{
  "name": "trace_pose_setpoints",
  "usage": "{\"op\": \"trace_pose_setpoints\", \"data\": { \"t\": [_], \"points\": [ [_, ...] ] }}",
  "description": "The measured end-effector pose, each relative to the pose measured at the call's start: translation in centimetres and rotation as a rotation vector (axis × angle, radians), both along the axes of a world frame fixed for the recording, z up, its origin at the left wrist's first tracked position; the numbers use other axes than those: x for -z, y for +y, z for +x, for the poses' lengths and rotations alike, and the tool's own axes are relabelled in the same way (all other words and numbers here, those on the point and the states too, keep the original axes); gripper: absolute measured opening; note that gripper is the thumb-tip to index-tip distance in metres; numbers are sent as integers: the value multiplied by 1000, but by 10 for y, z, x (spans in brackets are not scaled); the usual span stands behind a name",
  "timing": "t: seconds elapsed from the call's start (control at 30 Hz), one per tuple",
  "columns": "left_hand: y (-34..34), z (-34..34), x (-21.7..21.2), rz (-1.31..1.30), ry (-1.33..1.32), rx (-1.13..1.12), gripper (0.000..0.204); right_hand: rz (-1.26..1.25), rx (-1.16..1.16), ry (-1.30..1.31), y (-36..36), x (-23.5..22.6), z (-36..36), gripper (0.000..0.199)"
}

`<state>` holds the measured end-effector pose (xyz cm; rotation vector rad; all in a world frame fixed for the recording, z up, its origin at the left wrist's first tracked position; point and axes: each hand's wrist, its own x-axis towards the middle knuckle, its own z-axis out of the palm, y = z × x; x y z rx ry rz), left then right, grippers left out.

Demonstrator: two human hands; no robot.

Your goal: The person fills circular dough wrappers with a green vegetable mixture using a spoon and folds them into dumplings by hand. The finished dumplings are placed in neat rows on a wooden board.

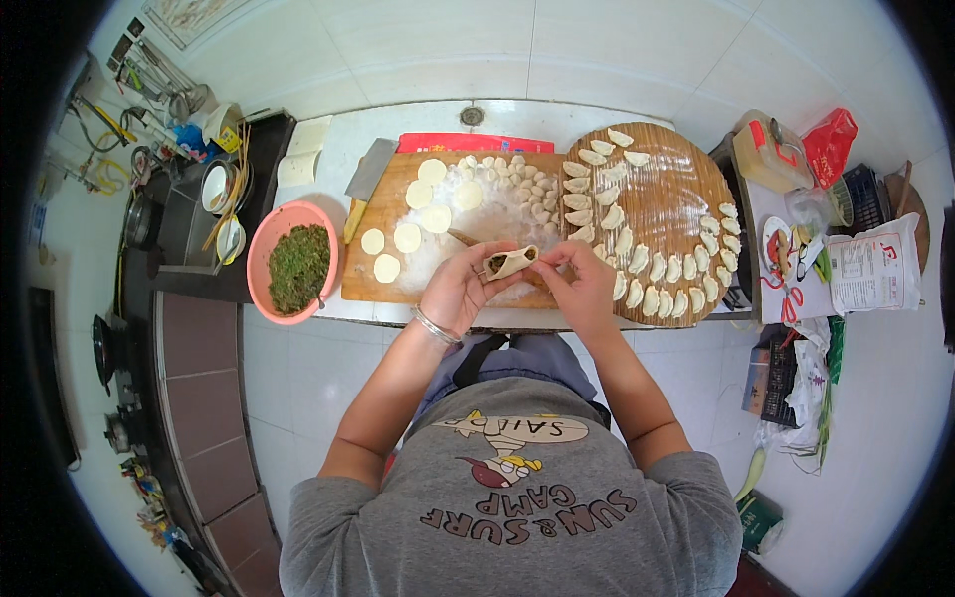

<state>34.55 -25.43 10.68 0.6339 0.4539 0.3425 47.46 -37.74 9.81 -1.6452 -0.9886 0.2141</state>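
Note:
A partly folded dumpling (511, 263) with dark green filling showing at its open end is cradled in my left hand (458, 289), its fingers curled round it. My right hand (583, 285) pinches the dumpling's right edge between thumb and fingertips. Both hands are over the near edge of a floured wooden board (360, 277). Flat round wrappers (436, 218) lie on the board's left half, and small dough pieces (523, 177) are heaped at its far right. A brown tapered stick (462, 237) pokes out behind my left hand; the rest is hidden.
Left of the board, a pink bowl (258, 261) contains chopped green filling (298, 267). A cleaver (373, 169) lies at the board's left edge. To the right, a round wooden board (691, 179) carries rows of dumplings (657, 267). A sink (181, 239) is at far left.

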Motion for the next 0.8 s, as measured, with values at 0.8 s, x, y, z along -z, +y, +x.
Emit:
{"op": "trace_pose_setpoints", "data": {
  "t": [0.8],
  "points": [
    [5,4,2,177,68,70,41,-150,-84,210,4,1,11,17]
  ]
}}
